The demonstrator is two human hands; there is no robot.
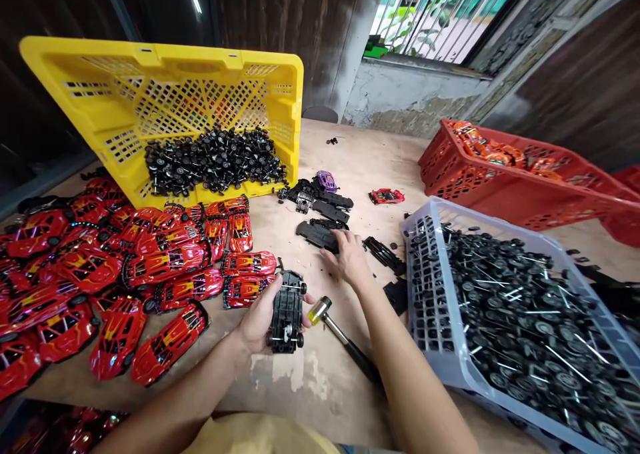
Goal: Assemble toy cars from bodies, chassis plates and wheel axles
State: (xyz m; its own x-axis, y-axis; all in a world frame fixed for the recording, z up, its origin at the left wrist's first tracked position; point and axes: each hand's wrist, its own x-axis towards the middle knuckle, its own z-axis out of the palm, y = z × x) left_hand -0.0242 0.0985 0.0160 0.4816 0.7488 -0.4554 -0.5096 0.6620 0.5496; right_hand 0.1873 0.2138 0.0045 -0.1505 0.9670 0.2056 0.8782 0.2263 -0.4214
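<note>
My left hand (261, 314) is closed round a toy car (288, 311), turned with its black underside up and its wheels showing at the corners. The body of that car is hidden beneath. Farther out, my right hand (349, 257) rests its fingertips at a black plastic chassis plate (316, 235), thumb and fingers apart. More black chassis plates (333, 210) lie just beyond it. Between my forearms is a hammer (345, 337) with a yellow, clear-looking head and a black handle. Red toy cars (167, 341) are heaped to the left of my left hand.
A yellow crate (295, 121) on its side holds many small wheel sets. At right stands a clear plastic basket (435, 294) of wheels on axles, with a red basket (450, 174) behind it. A purple car body (327, 181) and a red one (387, 196) lie mid-table.
</note>
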